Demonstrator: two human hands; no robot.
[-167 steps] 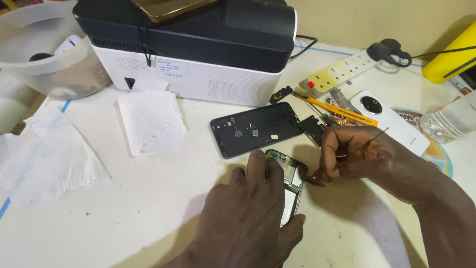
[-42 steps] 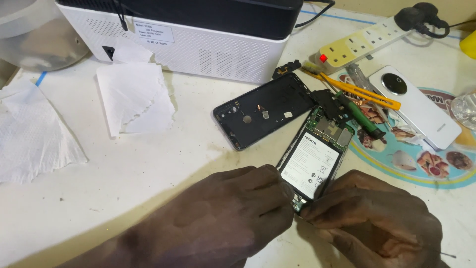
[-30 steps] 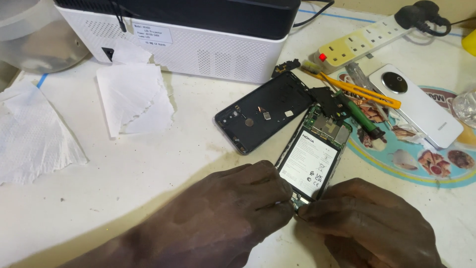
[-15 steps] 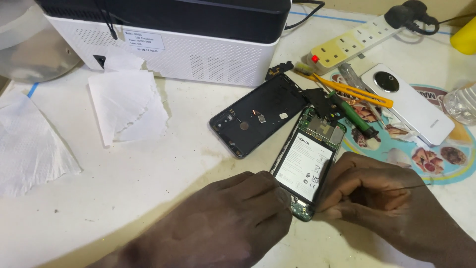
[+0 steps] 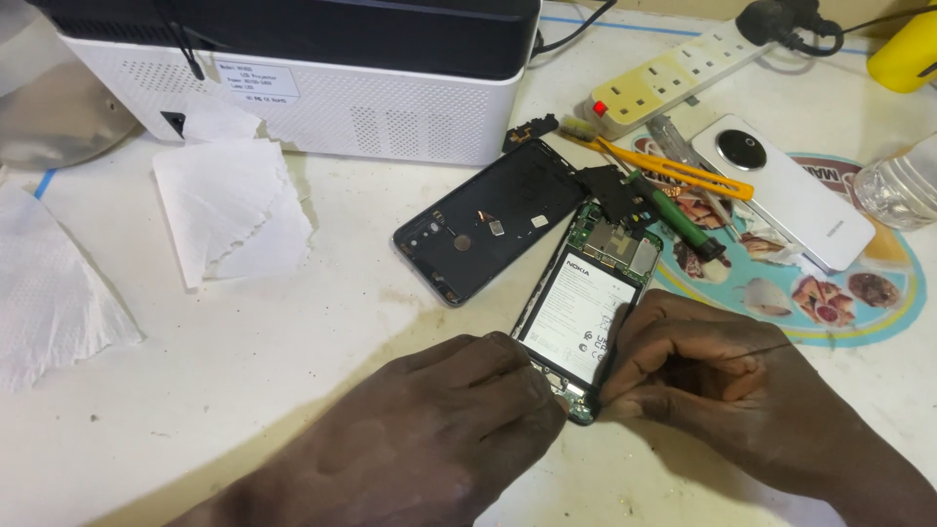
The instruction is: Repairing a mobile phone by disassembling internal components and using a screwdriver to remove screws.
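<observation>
left hand point(image 5: 459, 420): laid on the counter point(image 5: 293, 322), fingers curled against the near end of the opened phone point(image 5: 586, 303) | right hand point(image 5: 712, 381): fingers pressed together on the phone's near right edge | phone: flat on counter, battery exposed | beyond: black back cover point(image 5: 493, 229), white phone point(image 5: 795, 190), power strip point(image 5: 673, 73), white box point(image 5: 322, 78)

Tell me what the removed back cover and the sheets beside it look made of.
Back cover: likely moulded plastic, dark with a matte inner face and a thin raised rim. Sheets: thin white tissue paper, going by their crinkled surface and ragged torn edges.
</observation>
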